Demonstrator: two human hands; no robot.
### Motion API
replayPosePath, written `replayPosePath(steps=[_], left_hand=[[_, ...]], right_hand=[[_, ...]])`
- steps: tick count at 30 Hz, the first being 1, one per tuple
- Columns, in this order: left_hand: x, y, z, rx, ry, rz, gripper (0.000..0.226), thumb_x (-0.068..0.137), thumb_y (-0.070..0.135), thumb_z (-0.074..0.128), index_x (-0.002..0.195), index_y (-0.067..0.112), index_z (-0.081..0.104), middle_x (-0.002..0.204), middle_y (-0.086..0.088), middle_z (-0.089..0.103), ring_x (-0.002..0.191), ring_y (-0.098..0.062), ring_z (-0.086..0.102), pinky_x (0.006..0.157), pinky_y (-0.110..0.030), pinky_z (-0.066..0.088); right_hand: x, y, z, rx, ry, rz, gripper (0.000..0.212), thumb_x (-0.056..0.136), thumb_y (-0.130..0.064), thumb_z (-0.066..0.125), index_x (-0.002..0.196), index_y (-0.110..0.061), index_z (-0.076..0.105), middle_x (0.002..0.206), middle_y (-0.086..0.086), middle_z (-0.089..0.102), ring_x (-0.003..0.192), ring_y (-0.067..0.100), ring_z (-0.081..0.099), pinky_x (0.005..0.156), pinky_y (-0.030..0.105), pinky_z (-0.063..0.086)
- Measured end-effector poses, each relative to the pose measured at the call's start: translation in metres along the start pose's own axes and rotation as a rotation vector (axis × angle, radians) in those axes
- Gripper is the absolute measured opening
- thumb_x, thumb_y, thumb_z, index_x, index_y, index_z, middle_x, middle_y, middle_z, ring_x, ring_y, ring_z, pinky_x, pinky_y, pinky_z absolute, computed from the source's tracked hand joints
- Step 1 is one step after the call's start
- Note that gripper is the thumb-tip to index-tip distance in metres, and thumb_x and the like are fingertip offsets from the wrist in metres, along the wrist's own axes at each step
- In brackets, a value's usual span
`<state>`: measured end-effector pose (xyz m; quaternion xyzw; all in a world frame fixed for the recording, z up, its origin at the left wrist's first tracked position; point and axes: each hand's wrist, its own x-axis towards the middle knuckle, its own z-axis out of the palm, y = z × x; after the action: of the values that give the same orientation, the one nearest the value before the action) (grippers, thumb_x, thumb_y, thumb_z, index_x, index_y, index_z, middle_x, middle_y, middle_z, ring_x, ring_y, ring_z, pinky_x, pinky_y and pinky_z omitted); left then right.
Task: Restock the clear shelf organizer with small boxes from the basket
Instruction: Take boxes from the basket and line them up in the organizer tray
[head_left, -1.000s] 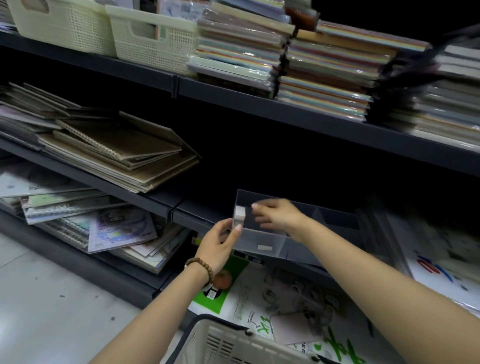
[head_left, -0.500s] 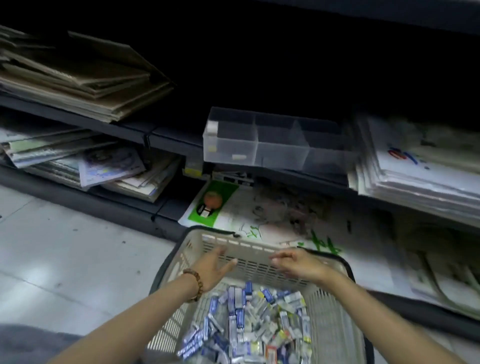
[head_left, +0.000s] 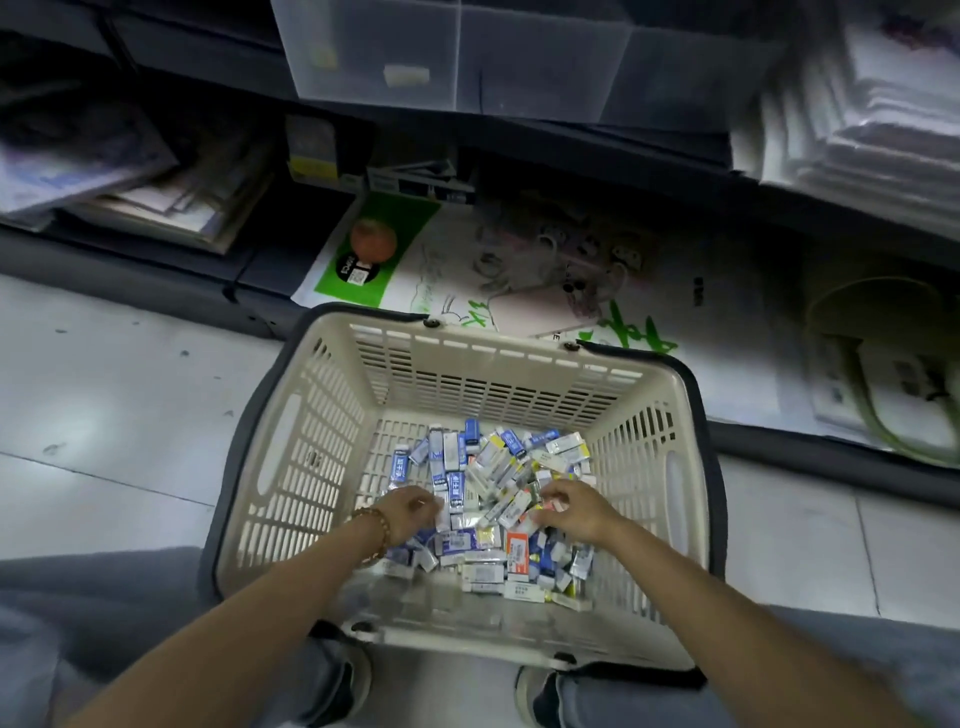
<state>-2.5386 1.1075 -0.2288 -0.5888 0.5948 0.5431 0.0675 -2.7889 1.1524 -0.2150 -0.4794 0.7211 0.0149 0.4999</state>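
Boxes (head_left: 488, 499): loose heap in the basket (head_left: 332, 415).
Left hand (head_left: 410, 514): curled into the heap; we cannot tell its hold.
Right hand (head_left: 571, 512): pinching boxes.
Organizer (head_left: 457, 57): on the shelf above.
We advise gathering boxes squared, same-facing, before lifting.

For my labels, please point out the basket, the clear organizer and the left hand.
basket (head_left: 311, 467), head view, left wall.
clear organizer (head_left: 519, 62), head view, front wall.
left hand (head_left: 410, 512), head view, knuckles.
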Motion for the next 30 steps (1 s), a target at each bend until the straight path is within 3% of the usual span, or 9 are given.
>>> replayPosePath(steps=[6, 10, 13, 16, 19, 21, 25, 28, 30], left_hand=[[0.02, 0.006, 0.027, -0.097, -0.098, -0.027, 0.038, 0.096, 0.03, 0.047, 0.118, 0.002, 0.059, 0.118, -0.018, 0.061, 0.098, -0.026, 0.059, 0.083, -0.034, 0.047], [0.023, 0.004, 0.034, -0.127, -0.14, -0.069, 0.039, 0.094, 0.038, 0.047, 0.118, 0.009, 0.059, 0.106, -0.011, 0.063, 0.095, -0.023, 0.061, 0.077, -0.033, 0.05], [0.024, 0.006, 0.032, -0.157, -0.096, -0.057, 0.036, 0.095, 0.035, 0.048, 0.114, 0.008, 0.061, 0.095, -0.007, 0.061, 0.079, -0.015, 0.056, 0.061, -0.021, 0.046], [0.02, 0.013, 0.029, -0.256, -0.043, -0.03, 0.029, 0.093, 0.033, 0.053, 0.106, 0.008, 0.062, 0.098, -0.004, 0.061, 0.075, -0.012, 0.058, 0.057, -0.015, 0.048], [0.013, 0.023, 0.024, -0.376, -0.027, 0.006, 0.018, 0.089, 0.037, 0.057, 0.095, 0.02, 0.062, 0.104, -0.001, 0.062, 0.094, -0.017, 0.062, 0.082, -0.03, 0.05], [0.008, 0.027, 0.018, -0.417, -0.014, 0.036, 0.015, 0.088, 0.037, 0.059, 0.087, 0.023, 0.063, 0.097, 0.002, 0.067, 0.086, -0.012, 0.063, 0.079, -0.026, 0.052], [-0.002, 0.024, -0.003, -0.455, -0.003, 0.015, 0.016, 0.085, 0.032, 0.064, 0.08, 0.017, 0.069, 0.076, 0.005, 0.071, 0.068, -0.012, 0.064, 0.059, -0.018, 0.056], [-0.003, 0.015, -0.019, -0.572, 0.034, -0.059, 0.029, 0.086, 0.02, 0.064, 0.108, 0.001, 0.061, 0.102, -0.012, 0.068, 0.076, -0.019, 0.064, 0.062, -0.02, 0.057], [-0.005, 0.01, -0.024, -0.724, 0.04, -0.102, 0.029, 0.089, 0.009, 0.059, 0.113, -0.005, 0.051, 0.115, -0.022, 0.062, 0.087, -0.028, 0.061, 0.065, -0.025, 0.056]], right_hand=[[0.025, 0.002, 0.02, -0.129, -0.051, 0.011, 0.073, 0.078, -0.028, 0.076, 0.139, -0.011, 0.04, 0.139, 0.009, 0.043, 0.125, 0.023, 0.046, 0.098, 0.029, 0.04], [0.029, 0.011, 0.025, 0.018, 0.032, 0.044, 0.048, 0.078, -0.024, 0.076, 0.117, -0.003, 0.055, 0.116, 0.014, 0.056, 0.108, 0.027, 0.055, 0.089, 0.035, 0.045], [0.027, 0.016, 0.025, 0.218, 0.118, 0.044, 0.029, 0.077, -0.014, 0.076, 0.096, 0.005, 0.064, 0.09, 0.01, 0.057, 0.087, 0.022, 0.055, 0.082, 0.034, 0.047], [0.025, 0.004, 0.023, 0.36, 0.208, -0.001, 0.016, 0.081, -0.018, 0.072, 0.082, -0.001, 0.07, 0.089, 0.008, 0.066, 0.087, 0.022, 0.061, 0.083, 0.031, 0.05], [0.021, -0.025, 0.016, 0.458, 0.212, -0.11, 0.026, 0.087, -0.024, 0.065, 0.102, -0.004, 0.071, 0.098, -0.003, 0.067, 0.083, 0.004, 0.061, 0.069, 0.011, 0.047], [0.019, -0.045, 0.017, 0.437, 0.12, -0.151, 0.031, 0.09, -0.031, 0.061, 0.108, -0.008, 0.07, 0.096, -0.011, 0.063, 0.072, -0.009, 0.058, 0.059, 0.004, 0.04], [0.019, -0.059, 0.023, 0.451, 0.001, -0.133, 0.027, 0.097, -0.029, 0.049, 0.104, -0.012, 0.068, 0.102, 0.002, 0.064, 0.081, 0.009, 0.061, 0.067, 0.015, 0.049], [0.018, -0.042, 0.009, 0.474, 0.128, -0.095, 0.028, 0.096, -0.021, 0.051, 0.116, -0.005, 0.063, 0.105, 0.009, 0.063, 0.084, 0.017, 0.056, 0.072, 0.023, 0.045], [0.02, -0.022, 0.002, 0.419, 0.163, -0.048, 0.029, 0.093, -0.019, 0.056, 0.115, -0.001, 0.063, 0.114, 0.012, 0.063, 0.094, 0.017, 0.058, 0.079, 0.023, 0.044]])
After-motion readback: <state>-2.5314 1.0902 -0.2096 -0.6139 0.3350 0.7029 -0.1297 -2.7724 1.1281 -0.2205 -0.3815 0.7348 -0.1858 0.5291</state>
